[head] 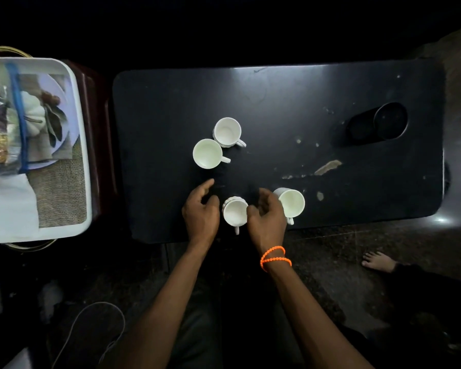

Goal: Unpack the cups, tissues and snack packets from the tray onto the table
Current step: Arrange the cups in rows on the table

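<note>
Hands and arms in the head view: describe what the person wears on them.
Both forearms are bare, with no sleeves showing. The left hand wears nothing visible: no ring, watch or band. The right hand has an orange beaded bracelet at its wrist, looped round twice. No gloves on either hand.

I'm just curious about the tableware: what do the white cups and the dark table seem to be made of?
The cups look like glazed ceramic or porcelain: smooth, white, glossy, one with a fluted wall. The table seems to be board under a black, slightly shiny coating; pale chips show a lighter core beneath.
</note>
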